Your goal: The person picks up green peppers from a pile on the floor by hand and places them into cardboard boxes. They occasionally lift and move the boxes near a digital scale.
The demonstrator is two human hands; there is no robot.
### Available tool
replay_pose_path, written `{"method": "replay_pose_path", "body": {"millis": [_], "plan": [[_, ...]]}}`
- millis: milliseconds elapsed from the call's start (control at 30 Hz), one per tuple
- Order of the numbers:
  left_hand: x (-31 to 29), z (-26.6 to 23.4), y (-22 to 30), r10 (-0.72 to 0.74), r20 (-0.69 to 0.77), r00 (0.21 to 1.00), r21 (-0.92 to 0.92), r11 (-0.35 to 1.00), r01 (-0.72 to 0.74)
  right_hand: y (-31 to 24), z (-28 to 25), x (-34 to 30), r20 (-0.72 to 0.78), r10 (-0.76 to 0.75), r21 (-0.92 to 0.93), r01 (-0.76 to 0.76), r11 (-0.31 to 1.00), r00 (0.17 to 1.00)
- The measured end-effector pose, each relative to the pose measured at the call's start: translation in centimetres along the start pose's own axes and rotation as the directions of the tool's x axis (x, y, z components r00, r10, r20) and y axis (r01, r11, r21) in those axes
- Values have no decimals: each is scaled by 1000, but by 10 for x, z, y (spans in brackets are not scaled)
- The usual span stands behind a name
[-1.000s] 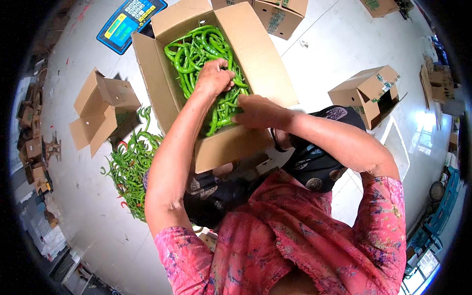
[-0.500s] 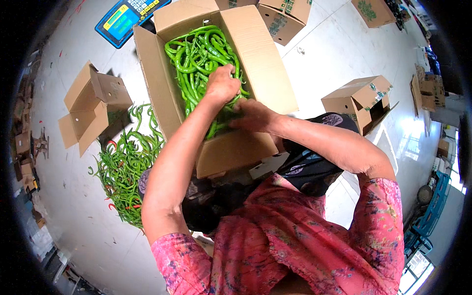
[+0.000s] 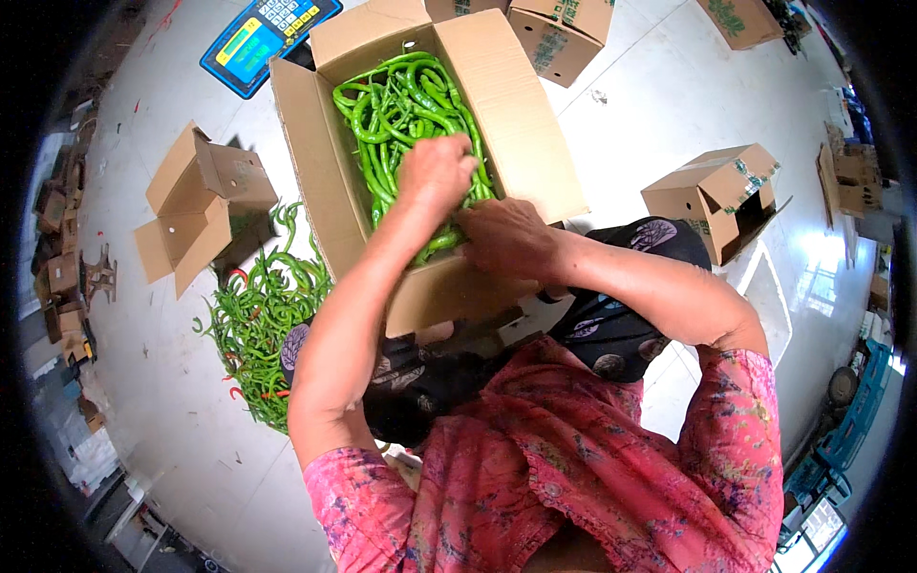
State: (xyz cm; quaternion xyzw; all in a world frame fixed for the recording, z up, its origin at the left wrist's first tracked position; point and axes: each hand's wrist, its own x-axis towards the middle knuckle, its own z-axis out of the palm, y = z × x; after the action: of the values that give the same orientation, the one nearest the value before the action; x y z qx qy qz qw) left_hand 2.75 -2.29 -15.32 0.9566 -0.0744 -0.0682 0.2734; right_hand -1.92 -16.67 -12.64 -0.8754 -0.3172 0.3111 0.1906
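Observation:
An open cardboard box [image 3: 530, 124] stands before me with its flaps spread, filled with long green chili peppers [image 3: 382, 124]. Over the middle of the peppers, my left hand [image 3: 437, 174] is closed in a fist, and whatever it grips is hidden beneath it. My right hand [image 3: 508, 237] is lower and to the right, near the box's near end, with its fingers curled down onto the peppers. Its fingertips do not show, nor does anything they may hold. The two hands are close together.
Left of the box, a loose heap of green peppers [image 3: 263, 334] with a few red ones lies on the floor. An open carton [image 3: 205, 205] stands beyond it. A blue scale display [image 3: 263, 43] is at the far left, another carton [image 3: 712, 196] at the right.
My left hand has lifted slightly off the peppers and turned, more fist-like now. My right hand has shifted a little and presses at the peppers' near right. The whole view has moved slightly.

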Motion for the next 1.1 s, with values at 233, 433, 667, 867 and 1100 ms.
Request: {"method": "replay_pose_path", "body": {"millis": [233,433,667,867,1100], "plan": [[-15,-54,-47,-80,21,997,382,922,66,8,7,-23,-248,-327,-190,285,939,912],[9,-49,-68,-202,-183,962,328,910,253,-11,-6,-41,-205,-439,-369,346,862,875],[54,-32,-89,-346,-302,888,223,881,418,-14,-6,-62,-232,-456,-425,332,842,859],[66,-59,-87,-274,-451,849,20,948,317,-8,-1,-73,-326,-438,-417,288,862,838],[58,-34,-89,-137,-352,926,435,852,291,-12,1,-76,-268,-452,-404,327,855,851]]}}
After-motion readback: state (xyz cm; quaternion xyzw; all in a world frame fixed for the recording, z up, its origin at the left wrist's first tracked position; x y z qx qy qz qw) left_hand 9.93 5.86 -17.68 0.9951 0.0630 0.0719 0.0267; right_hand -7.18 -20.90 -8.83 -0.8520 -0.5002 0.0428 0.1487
